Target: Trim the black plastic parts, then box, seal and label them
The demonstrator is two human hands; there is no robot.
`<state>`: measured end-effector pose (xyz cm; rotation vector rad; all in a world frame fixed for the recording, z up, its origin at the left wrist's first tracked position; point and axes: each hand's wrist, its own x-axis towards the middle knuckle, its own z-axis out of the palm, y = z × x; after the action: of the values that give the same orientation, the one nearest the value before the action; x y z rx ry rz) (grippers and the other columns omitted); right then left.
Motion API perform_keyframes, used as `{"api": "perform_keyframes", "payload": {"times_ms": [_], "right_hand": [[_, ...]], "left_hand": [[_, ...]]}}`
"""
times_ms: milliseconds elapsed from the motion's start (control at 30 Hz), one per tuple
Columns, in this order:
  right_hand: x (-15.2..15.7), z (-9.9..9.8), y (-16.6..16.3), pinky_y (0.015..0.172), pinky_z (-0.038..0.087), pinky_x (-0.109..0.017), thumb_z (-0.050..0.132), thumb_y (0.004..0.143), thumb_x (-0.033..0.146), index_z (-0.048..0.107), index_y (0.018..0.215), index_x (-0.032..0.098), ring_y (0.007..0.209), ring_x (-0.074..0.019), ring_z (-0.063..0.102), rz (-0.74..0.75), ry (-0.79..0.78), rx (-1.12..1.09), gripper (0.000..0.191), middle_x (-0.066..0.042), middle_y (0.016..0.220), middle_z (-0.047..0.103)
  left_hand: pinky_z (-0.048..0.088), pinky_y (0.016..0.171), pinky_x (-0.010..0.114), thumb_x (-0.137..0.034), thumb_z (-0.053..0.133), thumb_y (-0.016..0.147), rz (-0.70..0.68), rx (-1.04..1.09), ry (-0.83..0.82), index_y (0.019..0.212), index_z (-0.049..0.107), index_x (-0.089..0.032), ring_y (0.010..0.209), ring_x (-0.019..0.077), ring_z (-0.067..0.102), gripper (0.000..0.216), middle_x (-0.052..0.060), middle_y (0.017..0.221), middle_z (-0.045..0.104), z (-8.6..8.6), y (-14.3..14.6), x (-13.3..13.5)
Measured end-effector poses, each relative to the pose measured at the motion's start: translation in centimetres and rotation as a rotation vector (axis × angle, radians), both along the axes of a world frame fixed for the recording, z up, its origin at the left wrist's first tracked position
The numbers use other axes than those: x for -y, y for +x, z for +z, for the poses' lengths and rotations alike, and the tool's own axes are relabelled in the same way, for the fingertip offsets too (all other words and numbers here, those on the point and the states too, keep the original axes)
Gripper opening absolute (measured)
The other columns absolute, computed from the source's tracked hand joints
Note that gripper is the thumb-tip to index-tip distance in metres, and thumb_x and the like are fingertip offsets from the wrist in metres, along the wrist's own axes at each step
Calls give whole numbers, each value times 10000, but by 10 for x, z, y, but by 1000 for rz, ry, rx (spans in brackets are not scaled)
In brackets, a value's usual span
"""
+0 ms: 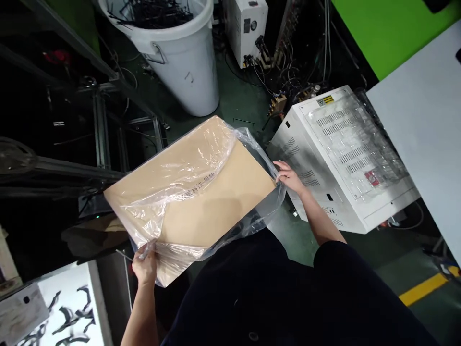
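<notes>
A flat brown cardboard box point(223, 192) lies tilted in front of me, half covered by a clear plastic bag point(180, 178) that wraps its left and near sides. My left hand point(145, 263) is closed on the bag and the box's near left corner. My right hand point(290, 177) grips the box's right corner, fingers curled over the bag's edge there. Printed characters run across the plastic near the box's middle.
A white bin point(183, 53) holding dark parts stands at the back. A white vented machine cabinet point(345, 158) sits to the right, beside a grey panel point(425, 120). Dark metal framing point(101, 125) fills the left. A white surface with black parts point(68, 312) is at lower left.
</notes>
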<state>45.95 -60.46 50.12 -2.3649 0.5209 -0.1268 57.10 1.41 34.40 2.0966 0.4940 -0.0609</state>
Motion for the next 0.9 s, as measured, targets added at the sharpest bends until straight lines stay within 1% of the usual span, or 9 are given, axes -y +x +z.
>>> {"api": "perform_keyframes", "payload": {"times_ms": [67, 133, 233, 467, 567, 633, 700, 800, 900], "right_hand": [[-11, -10, 28, 1071, 476, -430, 533, 742, 239, 585, 541, 215, 1320, -255, 549, -9, 219, 164, 208, -66, 1288, 712], [-18, -22, 55, 885, 551, -387, 528, 751, 315, 475, 549, 225, 1006, -237, 669, -98, 380, 227, 227, -94, 924, 744], [-21, -36, 85, 620, 509, -290, 532, 758, 440, 366, 641, 250, 621, -160, 571, -192, 397, 231, 278, 9, 620, 544], [-12, -32, 140, 631, 471, -266, 793, 563, 500, 520, 966, 258, 672, -156, 596, -224, 271, 172, 544, 53, 776, 595], [-7, -22, 166, 721, 476, -305, 867, 502, 386, 623, 880, 241, 679, -179, 585, -109, 151, 33, 473, 58, 636, 565], [-3, -15, 177, 772, 477, -326, 841, 564, 398, 606, 699, 232, 683, -183, 569, -63, 99, 10, 318, 44, 580, 526], [0, -11, 182, 837, 485, -340, 756, 683, 472, 533, 602, 230, 745, -192, 579, -60, 81, 72, 339, 10, 639, 547], [-1, -8, 189, 944, 482, -355, 593, 826, 585, 502, 651, 229, 977, -215, 599, -52, 61, 200, 408, -75, 985, 636], [-12, -12, 204, 894, 499, -337, 534, 861, 666, 516, 735, 227, 1047, -206, 584, 3, 163, 280, 457, -106, 1208, 623]], "left_hand": [[551, 1006, 542, -528, 658, 683, -10, 26, -9, 933, 696, -146, 1056, 367, 697, 457, 129, 994, 746, 0, -1, 1], [552, 1003, 524, -546, 657, 687, -6, 29, -3, 921, 702, -142, 1039, 358, 700, 469, 133, 993, 744, 1, -2, 2], [521, 1049, 508, -596, 641, 681, -25, 33, -7, 928, 717, -138, 1084, 363, 687, 526, 155, 1084, 737, 5, -5, 3], [514, 1061, 510, -570, 606, 651, -25, 22, 10, 920, 719, -164, 1100, 387, 685, 500, 167, 1098, 742, 10, -9, 6], [505, 1078, 518, -546, 588, 634, -19, -8, 9, 921, 725, -173, 1118, 396, 683, 490, 167, 1126, 742, 12, -9, 7], [492, 1099, 521, -556, 591, 627, -10, -25, 15, 911, 722, -174, 1144, 406, 675, 493, 176, 1145, 738, 12, -9, 5], [485, 1111, 522, -566, 600, 617, 6, -33, 25, 895, 715, -180, 1159, 414, 669, 489, 178, 1131, 740, 12, -9, 4], [486, 1114, 528, -556, 615, 599, 30, -42, 15, 889, 710, -197, 1152, 418, 671, 471, 160, 1106, 745, 12, -9, 4], [484, 1111, 550, -550, 610, 607, 49, -43, 6, 881, 706, -204, 1141, 422, 673, 452, 155, 1094, 744, 13, -9, 10]]}}
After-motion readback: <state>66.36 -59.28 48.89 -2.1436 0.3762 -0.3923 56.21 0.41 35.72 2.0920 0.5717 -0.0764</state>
